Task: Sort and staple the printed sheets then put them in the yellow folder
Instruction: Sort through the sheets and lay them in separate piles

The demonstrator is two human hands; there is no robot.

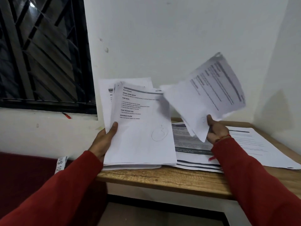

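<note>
Presently the left hand (104,141) grips the main stack (140,128), long axis upright, bottom edge on the tabletop (162,178). The right hand (216,131) pinches a raised sheaf (210,97) just beside it, above the sorted sheets (192,144).

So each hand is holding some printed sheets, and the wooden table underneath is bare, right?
Not quite. The head view shows the left hand and right hand each holding printed sheets, but the wooden table isn't bare: more printed pages lie on it.

A fanned stack of printed sheets (140,128) stands upright; a blurred sheaf (210,97) tilts raised beside it.
</note>
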